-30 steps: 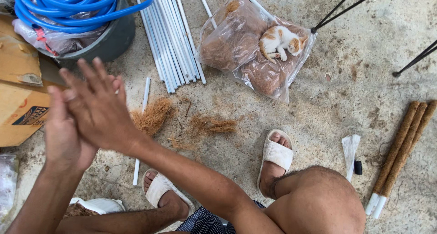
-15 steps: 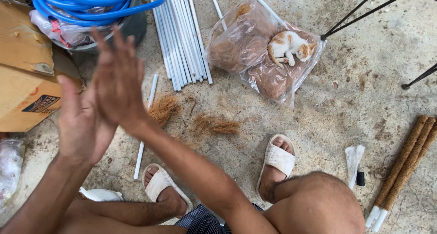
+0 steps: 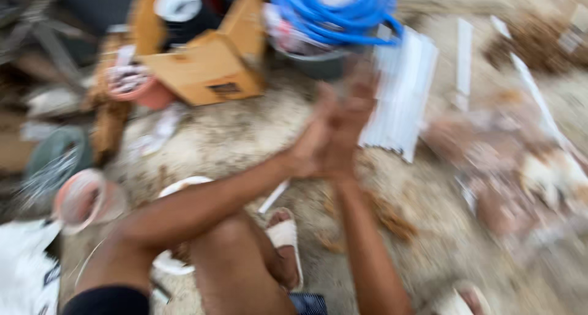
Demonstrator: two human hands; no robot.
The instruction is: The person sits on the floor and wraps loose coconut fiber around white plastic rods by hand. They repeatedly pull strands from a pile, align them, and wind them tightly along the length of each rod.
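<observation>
We note the left hand [image 3: 312, 144] and right hand [image 3: 350, 126] pressed palm to palm, fingers extended; any contents cannot be told through blur. White rods [image 3: 401, 94] lie at two o'clock.

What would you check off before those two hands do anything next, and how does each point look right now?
1. Left hand and right hand pressed palm to palm: ok.
2. Anything held between the palms: cannot tell, picture blurred.
3. White tubes lying close beyond the hands: ok.
4. Brown fibre on the ground under the right forearm: ok.
5. Cardboard box and blue hose apart from the hands: ok.
</observation>
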